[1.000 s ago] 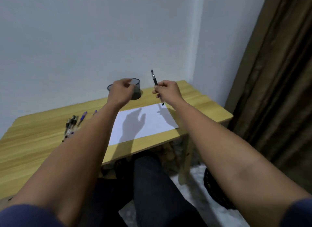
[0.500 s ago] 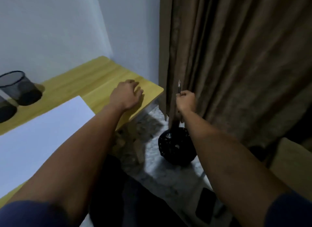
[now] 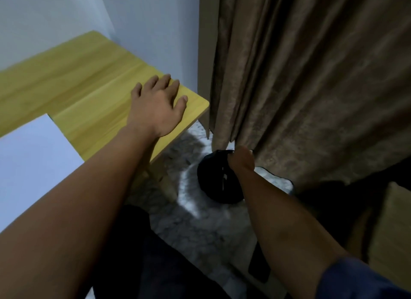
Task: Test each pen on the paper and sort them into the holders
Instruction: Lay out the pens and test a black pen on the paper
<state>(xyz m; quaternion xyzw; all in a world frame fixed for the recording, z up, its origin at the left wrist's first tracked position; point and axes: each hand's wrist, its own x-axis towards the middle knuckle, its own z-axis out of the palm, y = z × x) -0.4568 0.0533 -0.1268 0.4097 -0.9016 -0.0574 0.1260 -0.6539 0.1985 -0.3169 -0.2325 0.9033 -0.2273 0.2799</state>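
Reaching down off the table's side with the right hand (image 3: 241,160), right over the black bin (image 3: 216,180) on the floor, likely to throw away a bad pen. Hard telling if those fingers are curled or holding anything. Maybe seeing a thin pen (image 3: 224,180) in the bin. Resting the left hand (image 3: 156,108) flat, fingers spread, on the table (image 3: 84,76) corner for balance, beside the paper (image 3: 33,154).

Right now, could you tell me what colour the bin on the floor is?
Black; the bin by the right hand shows in the head view.
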